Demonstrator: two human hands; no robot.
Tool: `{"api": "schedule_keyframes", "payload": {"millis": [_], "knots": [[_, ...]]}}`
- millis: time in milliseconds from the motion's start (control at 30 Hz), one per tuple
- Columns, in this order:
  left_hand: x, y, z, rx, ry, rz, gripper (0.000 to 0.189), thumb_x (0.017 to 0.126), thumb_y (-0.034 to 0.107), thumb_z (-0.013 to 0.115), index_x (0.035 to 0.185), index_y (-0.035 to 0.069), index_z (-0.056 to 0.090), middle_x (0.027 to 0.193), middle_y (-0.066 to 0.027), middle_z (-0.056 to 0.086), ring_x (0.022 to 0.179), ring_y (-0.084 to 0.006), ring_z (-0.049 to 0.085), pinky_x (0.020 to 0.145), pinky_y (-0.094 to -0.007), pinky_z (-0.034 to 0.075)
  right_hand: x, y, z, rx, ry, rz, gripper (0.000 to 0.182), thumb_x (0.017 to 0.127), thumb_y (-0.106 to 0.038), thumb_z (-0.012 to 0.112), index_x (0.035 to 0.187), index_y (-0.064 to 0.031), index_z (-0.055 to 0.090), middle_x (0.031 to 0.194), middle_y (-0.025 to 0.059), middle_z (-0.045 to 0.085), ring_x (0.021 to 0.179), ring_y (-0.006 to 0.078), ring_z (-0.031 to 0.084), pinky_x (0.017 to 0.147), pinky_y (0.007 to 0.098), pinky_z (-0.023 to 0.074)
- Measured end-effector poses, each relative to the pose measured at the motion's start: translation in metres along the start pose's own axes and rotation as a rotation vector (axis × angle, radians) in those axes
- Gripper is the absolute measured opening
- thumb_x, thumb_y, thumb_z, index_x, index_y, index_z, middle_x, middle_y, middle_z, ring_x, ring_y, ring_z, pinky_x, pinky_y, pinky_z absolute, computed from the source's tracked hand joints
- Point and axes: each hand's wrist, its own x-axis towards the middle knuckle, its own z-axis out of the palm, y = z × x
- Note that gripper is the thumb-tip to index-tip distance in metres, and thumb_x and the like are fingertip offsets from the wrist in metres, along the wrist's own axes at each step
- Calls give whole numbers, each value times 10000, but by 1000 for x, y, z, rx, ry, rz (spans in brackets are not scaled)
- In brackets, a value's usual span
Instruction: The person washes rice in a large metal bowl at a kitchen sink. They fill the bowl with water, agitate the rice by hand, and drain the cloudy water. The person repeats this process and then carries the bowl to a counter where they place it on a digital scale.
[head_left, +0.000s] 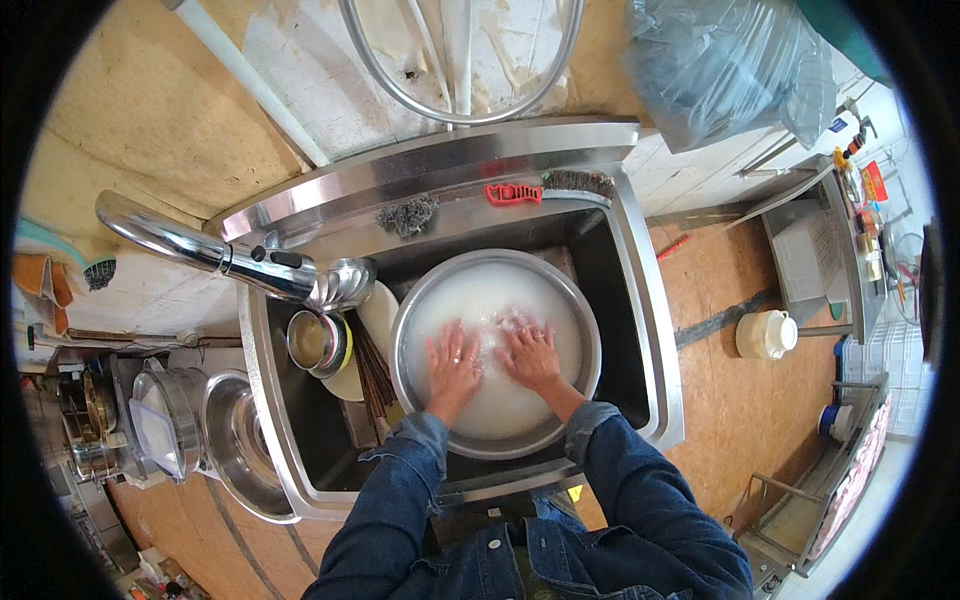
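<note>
A round metal basin (403, 330) of cloudy white water (487, 405) stands inside a stainless steel sink (660, 337). Both hands reach into it from the near side, palms down, with denim cuffs rolled back. My left hand (454, 367) lies left of the middle, fingers spread and wet at the water's surface. To its right is my right hand (532, 354), also spread, with a ring on one finger. Small splashes and bubbles show between the fingertips. Neither hand visibly grips anything, and whatever lies under the milky water is hidden.
A chrome faucet (270, 270) reaches over the sink's left side. Below it are small metal bowls (309, 339) and a bundle of chopsticks (371, 364). Steel wool (407, 216) and a red-handled wire brush (514, 195) rest on the back ledge. A large metal bowl (240, 450) stands left.
</note>
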Motion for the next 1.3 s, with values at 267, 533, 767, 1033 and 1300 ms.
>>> {"api": "schedule_keyframes", "payload": {"millis": [267, 533, 767, 1033, 1300], "knots": [[1, 6, -1, -117, 182, -122, 416, 783, 267, 415, 1175, 133, 386, 1279, -145, 228, 1199, -288, 173, 955, -495, 52, -6, -12, -2, 9, 209, -19, 453, 797, -378, 372, 1196, -167, 335, 1262, 107, 266, 1173, 266, 223, 936, 466, 165], [12, 3, -15, -136, -186, -237, 184, 753, 218, 428, 785, 58, 513, 833, -93, 531, 795, -253, 511, 667, -393, 410, 4, -14, -18, 449, 51, 394, 225, 767, -234, 436, 698, -37, 519, 692, 156, 550, 650, 311, 537, 595, 407, 422], [3, 5, -24, -130, -116, -182, 167, 729, 187, 449, 808, 54, 513, 908, -119, 505, 817, -267, 503, 633, -415, 418, 6, -6, -20, 327, 65, 390, 203, 763, -240, 450, 781, -56, 536, 836, 154, 556, 745, 301, 536, 652, 413, 417], [-33, 4, -42, -8, 109, -86, 449, 744, 263, 476, 1159, 120, 381, 1228, -168, 279, 1154, -343, 211, 935, -496, 123, -25, -1, -4, -22, 195, -38, 524, 802, -367, 363, 1236, -94, 255, 1296, 103, 209, 1191, 226, 212, 974, 408, 131], [-67, -6, -88, -182, 224, -376, 447, 740, 237, 500, 1127, 60, 364, 1181, -197, 320, 1075, -338, 324, 880, -455, 241, -32, 11, -50, -119, 342, 62, 513, 791, -304, 419, 1231, -94, 260, 1266, 123, 256, 1171, 256, 244, 963, 407, 163]]}}
